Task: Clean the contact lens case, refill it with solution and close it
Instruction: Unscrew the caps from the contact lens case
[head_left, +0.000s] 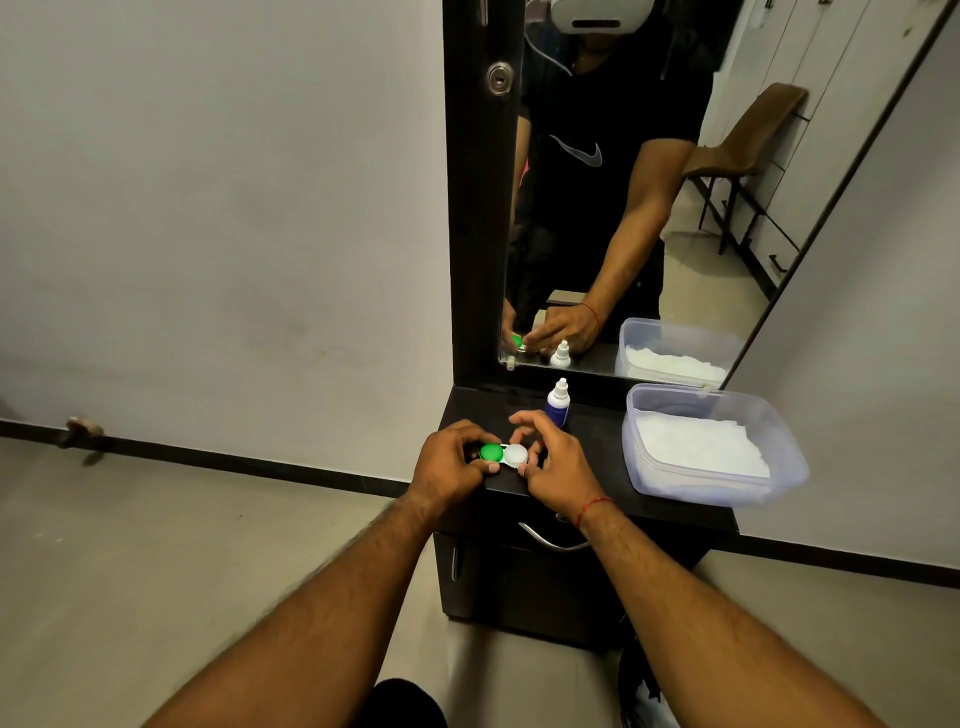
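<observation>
The contact lens case (503, 453) sits low over the front left of the dark dresser top (587, 467), with a green cap on its left well and a white cap on its right. My left hand (451, 464) grips the green end between thumb and curled fingers. My right hand (550, 457) pinches the white cap with thumb and fingertips. Just behind my right hand, a small solution bottle (558, 404) with a white nozzle cap and blue label stands upright.
A clear plastic tub (779, 447) holding white tissue sits on the right of the dresser top. A tall mirror (623, 208) rises behind, reflecting my arms. A drawer with a metal handle (550, 540) is below. Bare floor lies to the left.
</observation>
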